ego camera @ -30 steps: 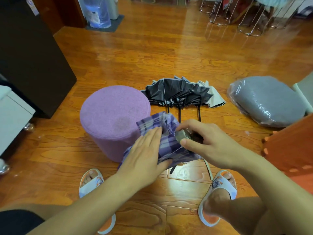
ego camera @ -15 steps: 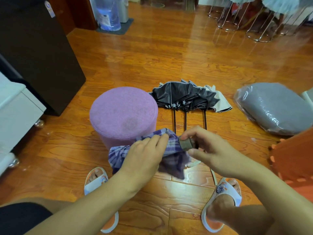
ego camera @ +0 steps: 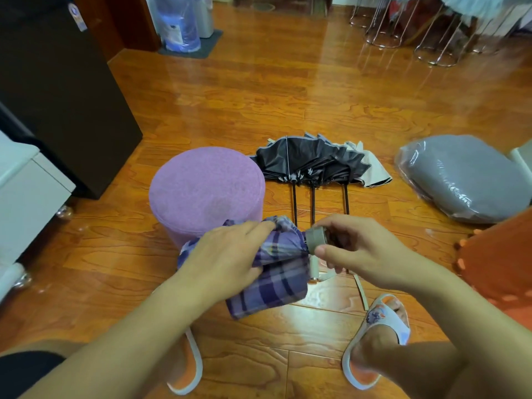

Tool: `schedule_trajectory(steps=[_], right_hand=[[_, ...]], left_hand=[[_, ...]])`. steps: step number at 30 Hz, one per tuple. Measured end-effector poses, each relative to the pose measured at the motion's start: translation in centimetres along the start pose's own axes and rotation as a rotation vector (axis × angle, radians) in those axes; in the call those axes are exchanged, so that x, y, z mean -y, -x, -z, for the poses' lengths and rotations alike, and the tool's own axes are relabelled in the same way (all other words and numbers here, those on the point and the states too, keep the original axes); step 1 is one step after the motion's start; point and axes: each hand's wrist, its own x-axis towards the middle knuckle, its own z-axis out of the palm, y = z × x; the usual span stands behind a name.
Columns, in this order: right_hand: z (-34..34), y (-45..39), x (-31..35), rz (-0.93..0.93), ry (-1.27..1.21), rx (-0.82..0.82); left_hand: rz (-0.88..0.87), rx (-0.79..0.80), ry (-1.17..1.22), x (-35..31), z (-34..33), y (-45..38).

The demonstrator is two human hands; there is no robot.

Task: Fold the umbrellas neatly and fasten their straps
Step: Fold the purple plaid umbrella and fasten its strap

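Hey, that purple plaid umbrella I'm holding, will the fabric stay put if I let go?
Probably not: the plaid umbrella canopy looks thin and floppy, bunching under the left hand. It likely springs loose unstrapped. The grey handle, pinched by the right hand, looks rigid.

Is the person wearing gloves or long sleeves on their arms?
No. The left hand and right hand are both bare, with no gloves, rings or watch showing. Both forearms are bare too: no sleeves come into view.

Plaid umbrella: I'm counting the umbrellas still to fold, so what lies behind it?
Behind the plaid umbrella, black umbrellas lie on the floor, three shafts showing. Their handles are hidden.
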Motion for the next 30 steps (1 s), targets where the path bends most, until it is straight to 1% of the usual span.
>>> schedule_trajectory(steps=[3,5,7,8,11,12,13,15,17,20,22,26,28,30], right_hand=[[0.7,0.4,-0.4,0.094,0.064,-0.006],[0.9,0.4,-0.6,0.109,0.068,-0.02],[0.8,0.2,-0.9,0.047,0.005,-0.026],[0.6,0.0,-0.8,-0.005,-0.043,-0.014],[-0.3,-0.3,-0.1,-0.206,-0.198,0.028],[-0.8,-0.4,0.0,-0.262,-0.229,0.025],[-1.2,-0.6,0.0,-0.294,-0.231,0.008],[-1.6,-0.8,-0.3,-0.292,-0.172,-0.052],[-1.4,-0.9,-0.5,-0.228,-0.111,-0.099],[-1.4,-1.0,-0.4,-0.079,0.051,-0.136],[-1.9,-0.8,-0.3,0.035,0.184,-0.126],[-2.2,-0.5,-0.6,0.248,0.354,-0.081],[-1.7,-0.5,-0.9,0.327,0.36,-0.078],[-1.2,-0.4,-1.0,0.348,0.313,-0.08]], left_hand=[[0.039,0.03,0.061,0.9,0.9,0.7],[0.037,0.06,0.077,1.3,1.3,0.9],[0.031,0.037,0.071,1.5,1.5,1.1],[0.02,0.006,0.021,1.5,1.4,1.1],[-0.035,-0.077,-0.233,0.8,0.8,1.4],[-0.048,-0.108,-0.266,0.4,0.5,1.5],[-0.058,-0.14,-0.265,0.1,0.1,1.5],[-0.05,-0.16,-0.226,-0.4,-0.8,1.6],[-0.032,-0.126,-0.196,-0.7,-1.3,1.6],[0.072,-0.077,-0.108,-1.2,-1.6,1.6],[0.083,-0.031,-0.025,-1.7,-1.9,1.3],[0.073,0.1,0.19,-2.1,-1.3,1.1],[0.09,0.123,0.227,-1.7,-0.5,1.3],[0.137,0.151,0.24,-1.2,0.3,1.5]])
